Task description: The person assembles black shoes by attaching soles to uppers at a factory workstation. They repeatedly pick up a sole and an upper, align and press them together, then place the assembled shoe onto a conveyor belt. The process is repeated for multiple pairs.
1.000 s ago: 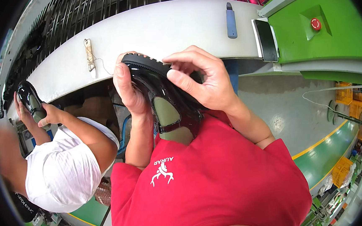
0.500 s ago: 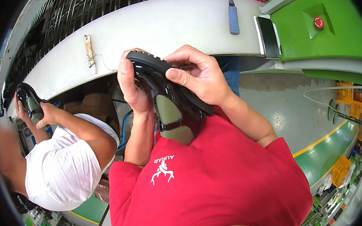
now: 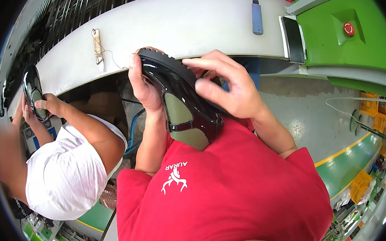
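A glossy black ankle boot (image 3: 191, 103) with olive-green side panels and a ridged black sole (image 3: 167, 62) is tilted in front of my chest. Its sole faces up and to the right, and its green upper end rests against the red shirt. My left hand (image 3: 144, 88) is closed around the far end of the boot, thumb along the side; its other fingers are mostly hidden behind. At the sole's right edge is my right hand (image 3: 233, 86), fingers bent and apart. Its index fingertip meets the sole edge, with the thumb lower down beside it.
Beyond the boot runs a white worktop (image 3: 168, 23) bearing a wrapped tool (image 3: 97, 46) with thread, a blue-handled cutter (image 3: 257, 17) and a phone (image 3: 293, 39). A green machine (image 3: 331, 43) with a red button stands right. At left, a co-worker (image 3: 71, 169) holds another boot (image 3: 33, 91).
My right thumb and fingers have loosened from the sole and spread, shifting slightly right. The boot has turned a little in my left hand. The co-worker's boot has become more upright.
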`<state>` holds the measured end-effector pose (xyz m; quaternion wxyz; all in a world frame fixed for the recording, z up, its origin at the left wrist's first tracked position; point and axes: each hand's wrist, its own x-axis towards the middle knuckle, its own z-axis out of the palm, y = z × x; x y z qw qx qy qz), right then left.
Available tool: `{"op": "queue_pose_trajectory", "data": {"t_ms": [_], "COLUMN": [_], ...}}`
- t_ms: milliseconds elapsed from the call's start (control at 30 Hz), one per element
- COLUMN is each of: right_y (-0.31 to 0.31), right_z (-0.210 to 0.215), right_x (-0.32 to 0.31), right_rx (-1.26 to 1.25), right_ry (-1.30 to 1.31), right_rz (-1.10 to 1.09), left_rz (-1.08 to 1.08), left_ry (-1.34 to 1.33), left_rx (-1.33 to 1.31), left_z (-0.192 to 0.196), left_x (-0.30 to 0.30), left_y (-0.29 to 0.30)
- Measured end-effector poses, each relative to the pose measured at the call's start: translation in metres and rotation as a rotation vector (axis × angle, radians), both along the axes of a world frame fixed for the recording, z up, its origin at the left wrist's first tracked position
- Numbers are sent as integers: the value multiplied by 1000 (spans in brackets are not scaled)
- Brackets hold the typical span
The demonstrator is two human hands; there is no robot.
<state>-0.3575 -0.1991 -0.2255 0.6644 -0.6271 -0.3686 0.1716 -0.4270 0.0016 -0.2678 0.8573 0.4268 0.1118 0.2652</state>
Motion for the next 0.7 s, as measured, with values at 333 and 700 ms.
{"op": "queue_pose_trajectory", "data": {"t_ms": [333, 700], "right_y": [-45, -37], "right_z": [-62, -88], "right_x": [-23, -9], "right_rx": [-167, -2], "right_ry": [-763, -647], "right_rz": [-186, -424], "left_rz": [219, 227], "left_ry": [99, 16], "left_rx": [-36, 378], "left_z": [20, 38], "left_x": [-3, 13], "left_y": [11, -17]}}
